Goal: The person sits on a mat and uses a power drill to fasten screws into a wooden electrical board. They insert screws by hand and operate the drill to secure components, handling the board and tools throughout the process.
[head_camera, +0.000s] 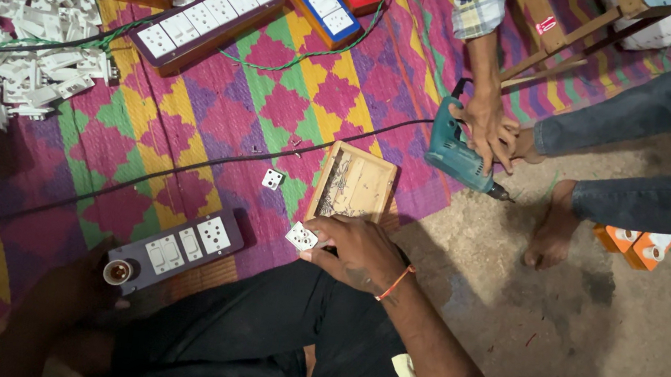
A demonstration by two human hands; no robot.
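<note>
My right hand (354, 252) pinches a small white socket module (302, 236) just below an open wooden box (353, 184) on the patterned mat. My left hand (75, 296), dim at the lower left, grips the near end of a dark extension board (178, 250) that has white switches, sockets and a lamp holder (116, 271). Another white socket module (272, 179) lies loose on the mat between the board and the box.
Another person's hand (484, 126) presses on a teal power drill (456, 155) at the mat's edge, with their bare feet (552, 232) beside it. A pile of white socket parts (37, 7), several finished boards (206, 17) and a black cable (208, 162) lie on the mat.
</note>
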